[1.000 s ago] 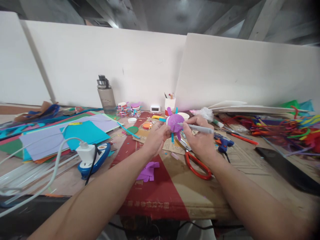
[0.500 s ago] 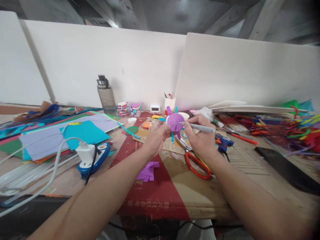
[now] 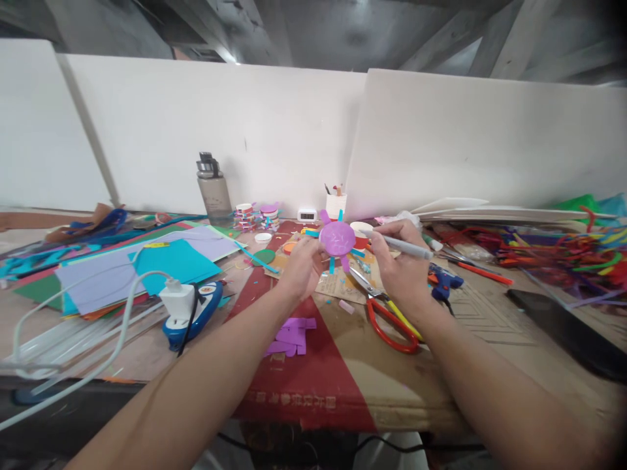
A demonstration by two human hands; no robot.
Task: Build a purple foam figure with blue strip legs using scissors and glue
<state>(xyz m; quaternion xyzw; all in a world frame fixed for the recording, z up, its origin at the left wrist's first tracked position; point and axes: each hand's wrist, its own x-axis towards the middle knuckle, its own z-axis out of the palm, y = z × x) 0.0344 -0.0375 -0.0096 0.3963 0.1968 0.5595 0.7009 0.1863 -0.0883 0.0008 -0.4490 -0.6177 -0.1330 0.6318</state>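
Observation:
My left hand [image 3: 304,267] is closed on the edge of a purple paper turtle [image 3: 337,239], a round disc with purple and blue tabs sticking out around it. Faint pale lines mark its top. In my right hand [image 3: 402,264] is a grey marker pen [image 3: 404,246], gripped near the tip, a short way right of the disc and apart from it. Orange-handled scissors [image 3: 389,329] lie beneath the right hand, beside a yellow-handled tool. Nearer me, purple paper strips [image 3: 292,337] are piled on the red cardboard.
Coloured paper sheets [image 3: 171,264] and a blue power strip [image 3: 193,320] with a white plug lie left. A bottle [image 3: 214,194], paper-cup stacks [image 3: 270,217] and a small clock [image 3: 307,215] stand behind. Rightward are a blue glue gun [image 3: 445,281], a black phone-like slab [image 3: 563,329] and pipe cleaners [image 3: 588,251].
The pen tip has come away from the purple disc as my right hand shifted right. My left hand has tilted the turtle slightly, and the whole view has shifted a little.

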